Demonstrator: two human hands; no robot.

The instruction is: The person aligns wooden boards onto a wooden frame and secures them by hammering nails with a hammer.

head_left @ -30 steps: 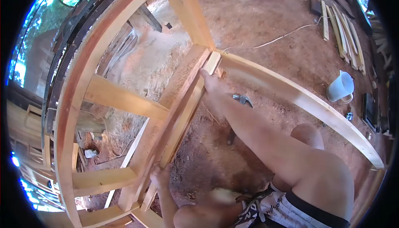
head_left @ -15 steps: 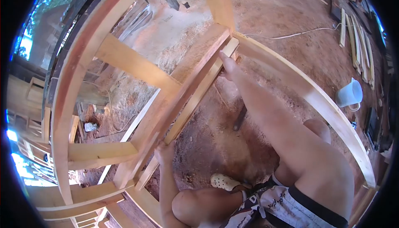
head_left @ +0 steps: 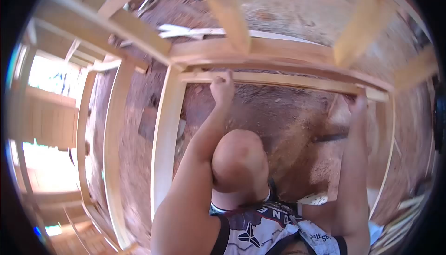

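Note:
A long light wooden strip (head_left: 288, 82) lies along the inner side of a thick beam (head_left: 292, 50) of a wooden frame. My left hand (head_left: 223, 87) is closed on the strip near its left end, a finger pointing up. Near the right end, my right hand (head_left: 357, 101) has its fingers round the same strip. The strip reaches close to the frame's left side board (head_left: 166, 129) and its right side board (head_left: 388, 143). The picture is somewhat smeared by motion.
Crosspieces (head_left: 232, 18) rise from the thick beam at the top. More wooden framing (head_left: 116, 152) stands at the left. My bent knee (head_left: 239, 157) is inside the frame, over reddish dirt ground. A dark tool handle (head_left: 330, 137) lies near my right forearm.
The view has swung round to the left, so the strip now runs across the picture. My left hand has shifted along the strip toward its left end; the right hand stays near the other end.

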